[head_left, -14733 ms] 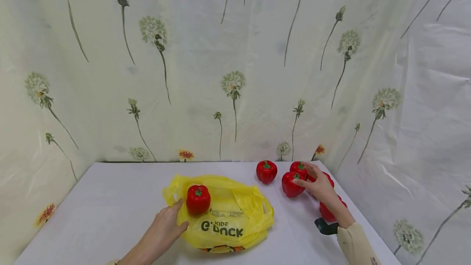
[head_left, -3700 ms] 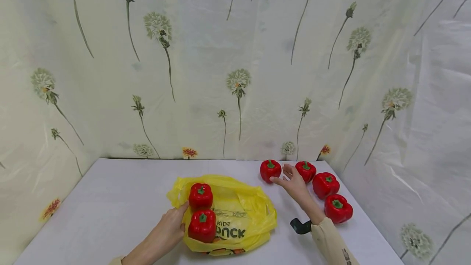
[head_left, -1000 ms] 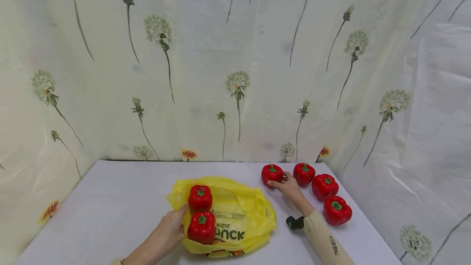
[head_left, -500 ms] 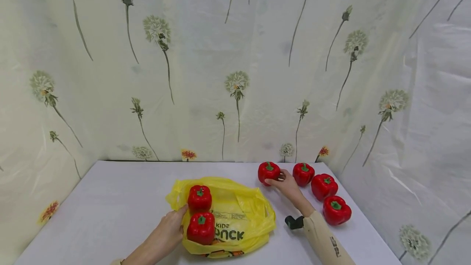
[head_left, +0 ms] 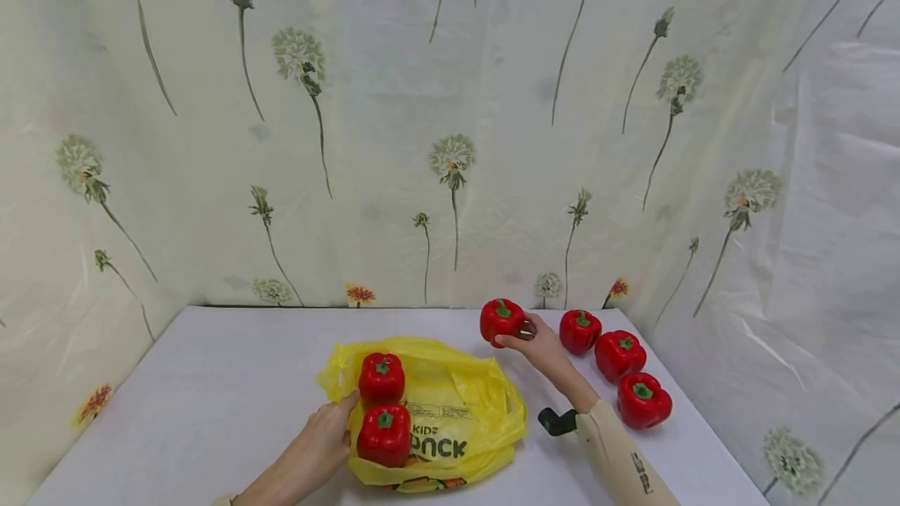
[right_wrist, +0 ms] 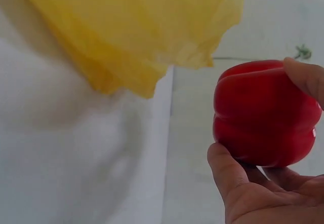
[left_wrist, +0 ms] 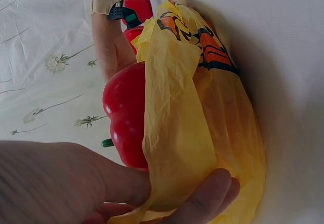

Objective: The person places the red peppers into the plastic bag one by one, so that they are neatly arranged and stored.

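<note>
A yellow plastic bag (head_left: 485, 412) lies on its side with its mouth open, and two red bell peppers, a farther one (head_left: 382, 379) and a nearer one (head_left: 383, 443), sit in its left part. My left hand (head_left: 322, 432) pinches the bag's left edge between thumb and fingers, as the left wrist view shows with the bag's film (left_wrist: 177, 117) in the grip. Another red bell pepper (head_left: 501, 322) is held up off the table by my right hand (head_left: 543, 347). In the right wrist view thumb and fingers curl round this pepper (right_wrist: 263, 115).
Three more red bell peppers stand at the table's right side: a back one (head_left: 580, 332), a middle one (head_left: 620, 356) and a front one (head_left: 644, 400). A dark wrist device (head_left: 557, 422) sits on the right forearm. A flower-printed curtain (head_left: 380, 139) encloses the white table (head_left: 211, 389).
Over the last second my right hand has lifted the pepper from the table and moved it left. Compared with the oldest frame, a second pepper lies in the bag. The left hand stays put.
</note>
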A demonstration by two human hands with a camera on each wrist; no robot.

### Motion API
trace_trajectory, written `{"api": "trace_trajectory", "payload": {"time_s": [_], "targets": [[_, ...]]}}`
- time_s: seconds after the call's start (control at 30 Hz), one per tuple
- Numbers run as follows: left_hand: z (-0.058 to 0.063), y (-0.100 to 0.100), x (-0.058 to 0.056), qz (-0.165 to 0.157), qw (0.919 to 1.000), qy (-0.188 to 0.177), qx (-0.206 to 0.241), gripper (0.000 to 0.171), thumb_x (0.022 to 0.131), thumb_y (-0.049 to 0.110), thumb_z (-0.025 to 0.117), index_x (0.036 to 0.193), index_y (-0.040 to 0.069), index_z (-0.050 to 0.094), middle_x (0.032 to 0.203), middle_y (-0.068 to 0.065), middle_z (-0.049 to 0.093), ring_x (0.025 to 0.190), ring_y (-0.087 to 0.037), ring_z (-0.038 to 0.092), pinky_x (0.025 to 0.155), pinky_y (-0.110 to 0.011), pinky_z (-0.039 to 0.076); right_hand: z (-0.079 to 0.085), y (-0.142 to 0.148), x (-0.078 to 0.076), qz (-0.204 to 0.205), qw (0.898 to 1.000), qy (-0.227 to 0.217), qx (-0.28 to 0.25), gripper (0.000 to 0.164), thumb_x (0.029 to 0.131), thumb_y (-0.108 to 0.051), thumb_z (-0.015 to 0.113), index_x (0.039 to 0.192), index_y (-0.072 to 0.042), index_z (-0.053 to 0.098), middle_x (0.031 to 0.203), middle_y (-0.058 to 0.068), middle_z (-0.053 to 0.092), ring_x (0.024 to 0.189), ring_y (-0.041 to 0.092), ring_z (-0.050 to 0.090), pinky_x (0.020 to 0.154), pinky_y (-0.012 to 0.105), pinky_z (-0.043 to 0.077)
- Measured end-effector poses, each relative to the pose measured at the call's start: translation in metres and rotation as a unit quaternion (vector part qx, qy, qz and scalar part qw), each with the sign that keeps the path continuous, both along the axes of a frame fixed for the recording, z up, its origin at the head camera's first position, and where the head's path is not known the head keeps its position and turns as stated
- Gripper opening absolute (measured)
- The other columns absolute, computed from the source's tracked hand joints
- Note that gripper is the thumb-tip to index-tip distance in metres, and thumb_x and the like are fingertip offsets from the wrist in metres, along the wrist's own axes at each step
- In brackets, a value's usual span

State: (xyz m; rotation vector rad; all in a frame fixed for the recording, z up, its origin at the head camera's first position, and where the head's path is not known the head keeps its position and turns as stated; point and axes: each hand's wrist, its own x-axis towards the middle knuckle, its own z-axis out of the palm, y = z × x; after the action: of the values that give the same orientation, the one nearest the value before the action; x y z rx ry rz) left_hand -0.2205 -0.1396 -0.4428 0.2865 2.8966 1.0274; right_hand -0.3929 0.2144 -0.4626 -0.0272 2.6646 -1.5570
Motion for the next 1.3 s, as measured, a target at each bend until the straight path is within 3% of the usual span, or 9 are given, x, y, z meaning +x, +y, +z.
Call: {"api": "trace_trajectory", "payload": {"time_s": [0.23, 0.37, 0.47, 0.63, 0.9, 1.07, 1.3], "targets": [[0.001, 0.000, 0.001, 0.002, 1.0000, -0.002, -0.003, 0.053, 0.080, -0.016, 0.058, 0.131, -0.016, 0.047, 0.130, -0.031, 0.055, 0.089, -0.022, 0.058, 0.073, -0.034, 0.057, 0.012, -0.014, 0.012, 0.025, 0.999, 0.026, -0.020, 0.095, 0.070, -0.053, 0.079, 0.145, -0.013, 0.036, 0.141, 0.015, 0.051, 0.125, 0.033, 0.053, 0.098, 0.045, 0.049], [0.000, 0.000, 0.001, -0.001, 0.9999, -0.002, 0.010, 0.053, 0.080, -0.015, 0.059, 0.132, -0.017, 0.046, 0.130, -0.032, 0.055, 0.085, -0.022, 0.058, 0.062, -0.027, 0.056, 0.019, -0.026, 0.022, 0.049, 0.997, 0.040, -0.032, 0.086, 0.073, -0.047, 0.080, 0.142, -0.013, 0.040, 0.135, 0.012, 0.056, 0.119, 0.030, 0.057, 0.096, 0.043, 0.051], [0.000, 0.000, 0.001, -0.002, 0.9999, -0.003, 0.013, 0.054, 0.080, -0.015, 0.059, 0.132, -0.017, 0.045, 0.130, -0.032, 0.054, 0.084, -0.022, 0.058, 0.062, -0.027, 0.056, 0.025, -0.036, 0.030, 0.070, 0.996, 0.042, -0.033, 0.081, 0.076, -0.042, 0.079, 0.141, -0.012, 0.042, 0.134, 0.012, 0.056, 0.118, 0.029, 0.058, 0.096, 0.043, 0.051], [0.000, 0.000, 0.001, 0.001, 1.0000, -0.001, 0.005, 0.054, 0.080, -0.014, 0.061, 0.131, -0.017, 0.046, 0.128, -0.031, 0.056, 0.085, -0.021, 0.058, 0.071, -0.033, 0.058, 0.030, -0.050, 0.039, 0.104, 0.993, 0.044, -0.032, 0.075, 0.077, -0.037, 0.079, 0.139, -0.013, 0.044, 0.133, 0.011, 0.057, 0.118, 0.029, 0.058, 0.095, 0.042, 0.052], [0.001, 0.000, 0.001, -0.001, 0.9999, -0.001, 0.011, 0.053, 0.081, -0.012, 0.060, 0.131, -0.017, 0.046, 0.126, -0.032, 0.057, 0.080, -0.019, 0.057, 0.062, -0.027, 0.056, 0.022, -0.067, 0.049, 0.176, 0.982, 0.051, -0.037, 0.066, 0.081, -0.028, 0.077, 0.137, -0.013, 0.046, 0.132, 0.009, 0.057, 0.119, 0.029, 0.058, 0.096, 0.041, 0.051], [0.000, 0.001, 0.002, -0.003, 0.9998, 0.003, 0.019, 0.052, 0.081, -0.013, 0.059, 0.131, -0.018, 0.046, 0.124, -0.033, 0.058, 0.074, -0.018, 0.055, 0.050, -0.023, 0.047, 0.013, -0.076, 0.051, 0.185, 0.981, 0.048, -0.018, 0.062, 0.083, -0.020, 0.075, 0.136, -0.007, 0.045, 0.131, 0.013, 0.058, 0.116, 0.032, 0.058, 0.097, 0.045, 0.050], [0.000, 0.000, 0.002, -0.004, 0.9999, 0.006, 0.016, 0.052, 0.080, -0.014, 0.058, 0.130, -0.019, 0.046, 0.122, -0.034, 0.058, 0.068, -0.017, 0.053, 0.046, -0.022, 0.043, 0.006, -0.086, 0.056, 0.204, 0.978, 0.040, -0.017, 0.060, 0.082, -0.021, 0.074, 0.134, -0.007, 0.045, 0.130, 0.011, 0.057, 0.113, 0.027, 0.060, 0.095, 0.042, 0.052]]}}
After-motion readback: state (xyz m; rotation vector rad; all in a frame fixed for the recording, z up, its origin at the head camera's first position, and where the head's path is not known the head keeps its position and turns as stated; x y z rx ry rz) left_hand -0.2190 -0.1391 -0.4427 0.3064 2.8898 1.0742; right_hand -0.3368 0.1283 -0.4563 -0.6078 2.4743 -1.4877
